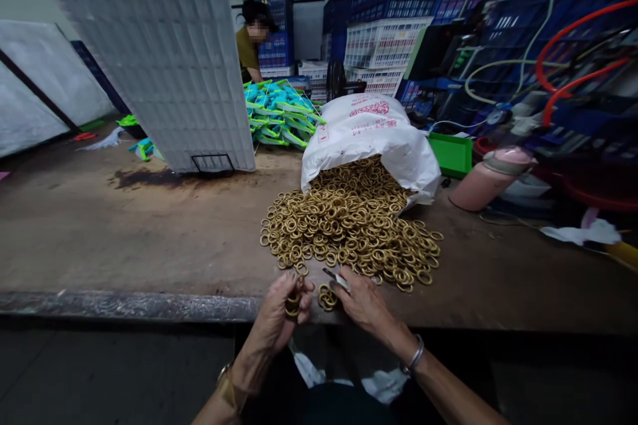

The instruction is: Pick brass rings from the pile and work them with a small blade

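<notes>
Near the table's front edge, my left hand is closed around several gold-coloured rings. My right hand grips a small knife, its dark tip pointing up and to the left. Between the hands, a little cluster of rings lies at the table edge, just left of my right fingers. Beyond them spreads a large heap of the same rings, spilling out of the mouth of a white sack that lies on its side.
A tall white ribbed panel stands on the table at left. Behind it lie bright blue and green pieces, with a person beyond. At right are a pink bottle, a green tray and red hoses. Stacked crates fill the back.
</notes>
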`<action>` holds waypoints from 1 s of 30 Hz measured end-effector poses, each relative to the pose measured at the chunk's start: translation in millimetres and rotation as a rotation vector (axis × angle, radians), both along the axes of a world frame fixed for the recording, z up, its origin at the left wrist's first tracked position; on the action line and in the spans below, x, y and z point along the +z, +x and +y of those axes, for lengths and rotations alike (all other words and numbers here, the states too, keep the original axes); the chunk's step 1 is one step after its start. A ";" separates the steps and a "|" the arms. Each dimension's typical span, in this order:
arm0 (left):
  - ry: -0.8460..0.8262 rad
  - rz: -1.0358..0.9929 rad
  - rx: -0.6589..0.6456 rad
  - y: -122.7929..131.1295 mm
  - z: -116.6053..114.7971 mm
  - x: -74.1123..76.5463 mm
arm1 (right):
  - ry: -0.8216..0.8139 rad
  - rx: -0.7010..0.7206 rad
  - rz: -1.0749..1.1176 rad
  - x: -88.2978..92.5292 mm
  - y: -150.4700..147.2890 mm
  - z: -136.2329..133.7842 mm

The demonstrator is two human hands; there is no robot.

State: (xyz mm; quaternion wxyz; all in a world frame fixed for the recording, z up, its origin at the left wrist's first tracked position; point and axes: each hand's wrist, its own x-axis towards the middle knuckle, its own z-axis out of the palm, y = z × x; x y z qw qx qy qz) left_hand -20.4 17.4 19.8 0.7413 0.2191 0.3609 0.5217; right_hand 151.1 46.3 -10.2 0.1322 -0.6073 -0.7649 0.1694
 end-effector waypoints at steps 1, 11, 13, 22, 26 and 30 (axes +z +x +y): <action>-0.019 -0.009 0.013 -1.6 0.4 -3.0 | 0.005 0.011 0.014 0.4 -2.2 -3.1; -0.156 -0.229 -0.012 -9.3 0.8 -10.5 | -0.009 0.069 0.045 -0.7 -5.5 -6.5; -0.176 -0.253 -0.005 -8.5 1.1 -13.3 | 0.003 0.054 0.049 -1.5 -4.8 -2.0; -0.158 -0.090 -0.021 3.5 3.2 -18.2 | 0.082 0.022 -0.135 1.2 0.0 2.0; -0.136 0.005 -0.021 8.2 4.2 -19.0 | 0.095 0.008 -0.143 -4.1 3.5 2.5; -0.135 0.061 0.008 10.9 3.5 -18.8 | 0.117 -0.012 -0.096 -9.2 8.8 6.5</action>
